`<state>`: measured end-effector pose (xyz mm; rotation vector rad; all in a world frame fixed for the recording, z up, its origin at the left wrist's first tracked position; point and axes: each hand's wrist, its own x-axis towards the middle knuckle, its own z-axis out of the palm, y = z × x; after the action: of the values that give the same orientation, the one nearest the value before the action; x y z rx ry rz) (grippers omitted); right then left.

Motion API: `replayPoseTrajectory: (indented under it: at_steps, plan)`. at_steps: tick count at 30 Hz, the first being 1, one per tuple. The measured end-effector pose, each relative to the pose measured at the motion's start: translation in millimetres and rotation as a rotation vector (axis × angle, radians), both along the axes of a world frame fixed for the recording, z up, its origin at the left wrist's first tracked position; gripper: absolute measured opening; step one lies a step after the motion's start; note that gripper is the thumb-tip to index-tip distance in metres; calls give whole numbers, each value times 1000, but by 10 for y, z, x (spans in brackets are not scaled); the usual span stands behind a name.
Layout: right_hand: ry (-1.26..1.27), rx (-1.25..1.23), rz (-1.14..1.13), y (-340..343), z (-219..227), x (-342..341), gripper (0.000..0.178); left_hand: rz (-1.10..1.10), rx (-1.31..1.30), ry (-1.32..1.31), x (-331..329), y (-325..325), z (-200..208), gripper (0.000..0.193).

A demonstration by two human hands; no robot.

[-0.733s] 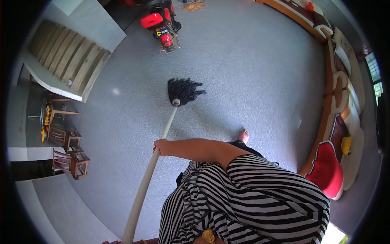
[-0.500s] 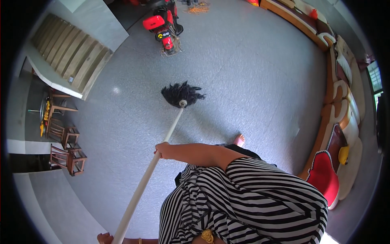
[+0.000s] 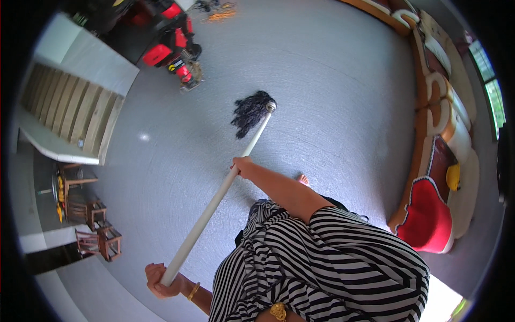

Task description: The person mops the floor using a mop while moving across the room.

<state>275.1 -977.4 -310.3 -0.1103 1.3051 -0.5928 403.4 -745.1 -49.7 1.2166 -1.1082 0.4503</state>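
A mop with a white handle point(image 3: 206, 214) slants from the lower left up to its dark string head point(image 3: 251, 114), which lies on the grey floor with its strands trailing to the left. My right hand point(image 3: 242, 165) is wrapped round the shaft about midway along it. At the near end of the handle, my left hand point(image 3: 161, 280) is closed around the tip, a gold bracelet on its wrist. One bare foot point(image 3: 303, 180) shows just beyond my right forearm.
A red scooter point(image 3: 179, 59) stands at the far left, near orange cords on the floor. Concrete stairs point(image 3: 72, 107) and wooden chairs point(image 3: 109, 241) line the left side. Along the right runs a wood-trimmed sofa point(image 3: 437, 121), with a red-covered seat point(image 3: 426, 220) at its near end.
The mop head has swung to the right and slightly away, its strands now trailing left. Both hands moved with the handle, right and away. The whole view has turned a little.
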Motion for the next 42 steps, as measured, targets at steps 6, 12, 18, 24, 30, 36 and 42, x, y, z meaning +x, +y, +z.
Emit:
replayPoseTrajectory:
  at_steps: [6,12,18,24,30,36,42]
  plan:
    - [-17,6,-250,-372,-8,-862,17,-201,54,75,-251,-792,-60,24]
    - [45,32,-527,-578,-121,-1914,13,-482,67,134,-789,-1560,-244,28]
    - [22,79,-872,-504,-205,-3133,12,-813,167,141,-1572,-2163,-448,20]
    - [-58,59,-1270,-191,-419,-4190,11,-1225,302,-38,-2369,-2506,-570,23]
    - [-121,17,-1413,411,-519,-4856,10,-1617,395,-224,-2995,-2680,-596,19]
    - [-197,95,-1641,762,-510,-4863,10,-1747,564,-132,-3150,-2854,-562,23]
    - [-340,157,-1685,535,-447,-4281,10,-1774,648,677,-3101,-2831,-226,35]
